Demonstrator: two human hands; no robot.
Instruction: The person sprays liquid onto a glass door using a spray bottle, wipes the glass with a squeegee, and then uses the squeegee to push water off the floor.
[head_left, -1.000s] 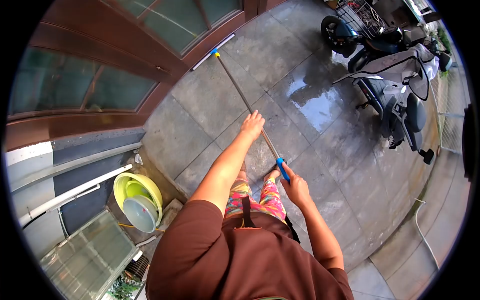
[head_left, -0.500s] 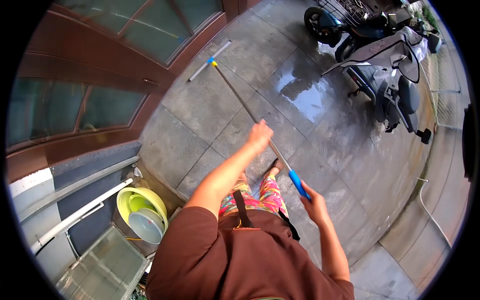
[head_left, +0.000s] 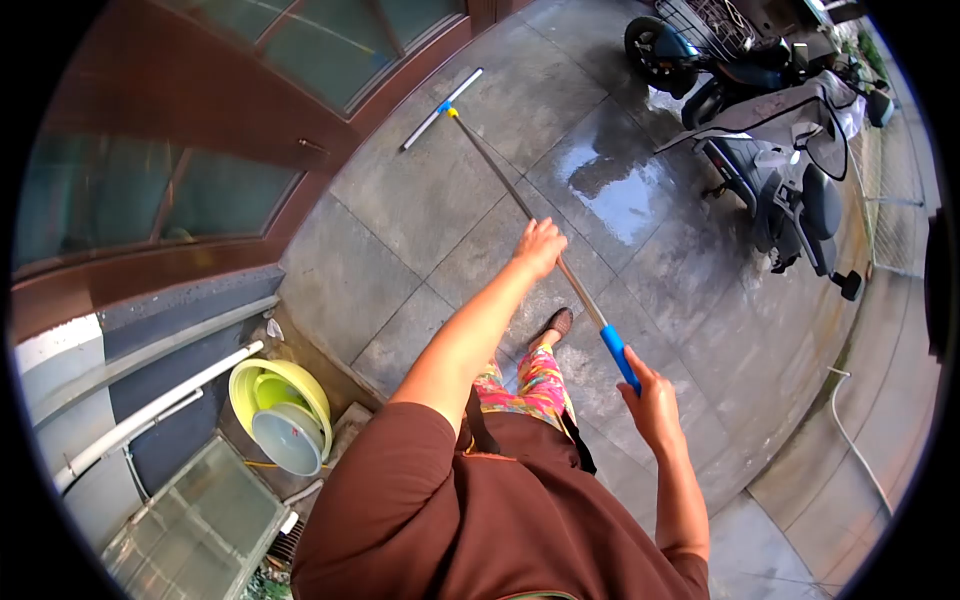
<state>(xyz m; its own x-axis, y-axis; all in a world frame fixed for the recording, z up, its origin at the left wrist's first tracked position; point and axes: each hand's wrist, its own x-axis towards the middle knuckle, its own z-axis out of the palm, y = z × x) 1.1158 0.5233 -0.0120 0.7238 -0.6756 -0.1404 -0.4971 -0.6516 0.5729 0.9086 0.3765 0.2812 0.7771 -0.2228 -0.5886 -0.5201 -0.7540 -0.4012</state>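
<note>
Holding a squeegee [head_left: 580, 291] with left hand [head_left: 541, 248] wrapped around its pole [head_left: 497, 170], right hand [head_left: 654, 398] curled around its blue handle [head_left: 619, 356]. Standing near a puddle [head_left: 630, 205].

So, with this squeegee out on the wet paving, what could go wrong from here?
Slipping: the puddle lies ahead and to the right, so a step that way might lose its footing.
Bumping: the squeegee head is near the brown door, and pushing farther could knock it.
Sliding grip: the left hand holds bare metal pole, which may slip if wet.
</note>
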